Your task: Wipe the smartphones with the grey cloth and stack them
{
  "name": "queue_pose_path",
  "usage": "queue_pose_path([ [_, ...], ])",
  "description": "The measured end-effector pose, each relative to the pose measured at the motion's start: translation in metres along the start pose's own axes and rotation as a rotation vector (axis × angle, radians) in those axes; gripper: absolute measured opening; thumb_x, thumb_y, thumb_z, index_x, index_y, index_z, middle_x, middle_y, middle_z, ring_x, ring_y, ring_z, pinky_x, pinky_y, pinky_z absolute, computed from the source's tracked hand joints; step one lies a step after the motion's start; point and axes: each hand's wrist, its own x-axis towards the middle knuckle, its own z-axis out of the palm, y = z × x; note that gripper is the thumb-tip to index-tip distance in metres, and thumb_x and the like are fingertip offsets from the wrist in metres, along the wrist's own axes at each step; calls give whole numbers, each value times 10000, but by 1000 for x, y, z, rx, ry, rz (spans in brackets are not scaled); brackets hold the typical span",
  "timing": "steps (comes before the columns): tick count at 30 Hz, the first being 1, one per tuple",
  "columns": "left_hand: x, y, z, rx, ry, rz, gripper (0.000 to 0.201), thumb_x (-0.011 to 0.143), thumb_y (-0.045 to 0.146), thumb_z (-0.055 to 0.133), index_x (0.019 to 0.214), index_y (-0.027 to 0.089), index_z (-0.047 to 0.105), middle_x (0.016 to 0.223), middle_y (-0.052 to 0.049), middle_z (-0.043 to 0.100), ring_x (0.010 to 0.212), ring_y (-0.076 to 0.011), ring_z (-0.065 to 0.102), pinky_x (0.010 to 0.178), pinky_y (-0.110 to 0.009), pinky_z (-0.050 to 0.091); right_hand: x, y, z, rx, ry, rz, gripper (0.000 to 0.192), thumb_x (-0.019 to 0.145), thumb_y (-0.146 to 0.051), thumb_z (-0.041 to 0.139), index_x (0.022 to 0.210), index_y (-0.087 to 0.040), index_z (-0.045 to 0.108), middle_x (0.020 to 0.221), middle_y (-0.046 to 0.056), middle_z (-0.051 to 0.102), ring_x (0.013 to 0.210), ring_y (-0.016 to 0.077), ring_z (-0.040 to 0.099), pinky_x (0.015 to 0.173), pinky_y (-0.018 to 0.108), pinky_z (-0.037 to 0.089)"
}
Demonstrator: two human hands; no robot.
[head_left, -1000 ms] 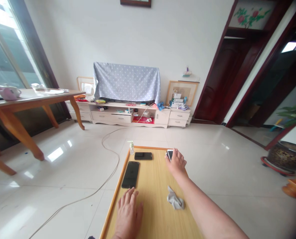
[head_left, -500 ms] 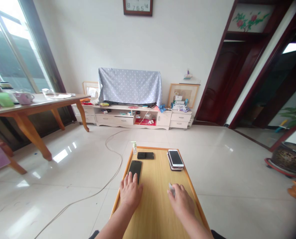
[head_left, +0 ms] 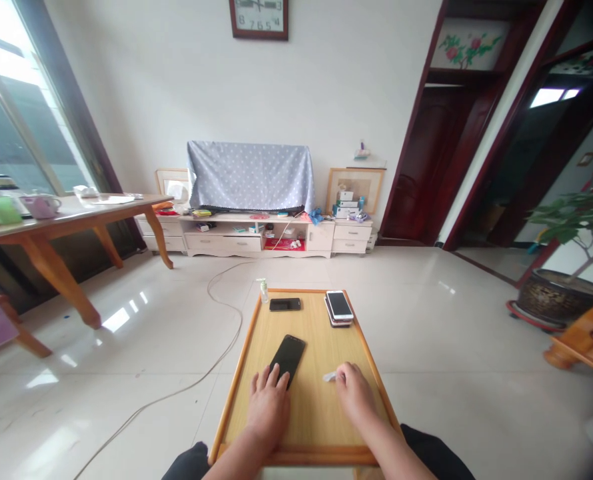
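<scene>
A black smartphone [head_left: 289,355] lies screen up and slanted on the small wooden table [head_left: 306,427]. My left hand [head_left: 268,403] is on its lower end, with fingers on the left edge and the thumb side at the lower right. To the right, my right hand [head_left: 355,390] is closed in a pinch just above the tabletop. A small crumpled white tissue [head_left: 330,377] pokes out leftward from its fingers.
At the table's far end are a small pump bottle [head_left: 263,291], another black phone [head_left: 285,304] and a stack of phones topped by a white one [head_left: 339,305]. A raised rim [head_left: 236,367] edges the table. A cable [head_left: 211,373] crosses the floor to the left.
The smartphone has shifted right and toward me with my left hand and now lies more slanted. My right hand has turned, with the tissue pointing left. The camera view has swung slightly right.
</scene>
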Motion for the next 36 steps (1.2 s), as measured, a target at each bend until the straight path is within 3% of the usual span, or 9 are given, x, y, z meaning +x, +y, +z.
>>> queue_pose_path([
  [4, -34, 8, -3, -72, 30, 85, 527, 858, 300, 469, 1379, 298, 550, 1547, -29, 438, 1453, -277, 308, 1201, -470, 136, -6, -19, -2, 135, 45, -43, 155, 879, -186, 446, 868, -231, 593, 899, 28, 645, 821, 187, 615, 716, 270, 450],
  [11, -51, 10, -10, -81, 62, -7, 600, 824, 379, 504, 1389, 179, 523, 1465, -108, 516, 1358, -285, 409, 1141, -441, 232, -18, -68, 3, 16, -46, -204, 305, 830, -55, 424, 871, -214, 681, 978, 60, 670, 980, 200, 601, 886, 298, 465],
  [16, -53, 9, -13, -92, 24, -47, 566, 849, 372, 471, 1385, 198, 528, 1478, -93, 511, 1349, -260, 420, 1111, -394, 254, -54, -94, 26, 57, -186, -415, 378, 914, -124, 424, 1178, -221, 677, 1228, 62, 668, 1189, 210, 546, 1087, 330, 387],
  [20, -55, 5, -13, -105, 9, -42, 582, 828, 376, 487, 1381, 201, 530, 1472, -91, 518, 1340, -263, 425, 1103, -392, 257, -61, -88, 33, 85, -217, -417, 416, 945, -160, 399, 1279, -229, 639, 1285, 67, 655, 1216, 211, 548, 1101, 344, 385],
  [24, -58, 3, -11, -117, 48, -33, 615, 783, 373, 520, 1371, 196, 531, 1446, -102, 531, 1322, -278, 429, 1094, -407, 256, -43, -76, 24, 32, -114, -290, 394, 963, -178, 368, 1206, -213, 676, 1258, 101, 660, 1187, 222, 574, 1059, 361, 412],
  [29, -60, 1, -8, -123, 69, -43, 656, 746, 373, 542, 1377, 192, 523, 1455, -111, 515, 1345, -287, 404, 1102, -411, 240, -28, -78, 7, -116, 26, -157, 273, 922, -165, 435, 958, -218, 700, 1019, 83, 708, 942, 208, 633, 872, 317, 462],
  [31, -60, 0, -8, -120, 58, -50, 676, 722, 356, 549, 1376, 188, 525, 1454, -110, 518, 1349, -285, 403, 1103, -406, 239, -29, -79, 5, -133, 38, -140, 270, 914, -153, 438, 913, -226, 698, 993, 69, 714, 933, 203, 638, 857, 309, 457],
  [33, -59, 1, -11, -120, 36, -51, 692, 710, 350, 548, 1381, 184, 522, 1443, -108, 531, 1342, -280, 415, 1099, -397, 246, -35, -79, 9, -125, 11, -185, 305, 925, -150, 420, 963, -242, 708, 1051, 56, 724, 994, 200, 644, 910, 317, 450],
  [36, -58, 2, -19, -116, -10, -78, 698, 706, 359, 540, 1383, 193, 521, 1425, -103, 550, 1330, -277, 434, 1090, -389, 265, -49, -77, 25, -113, -120, -380, 326, 950, -237, 460, 1181, -305, 680, 1249, 28, 692, 1186, 226, 605, 1079, 400, 382],
])
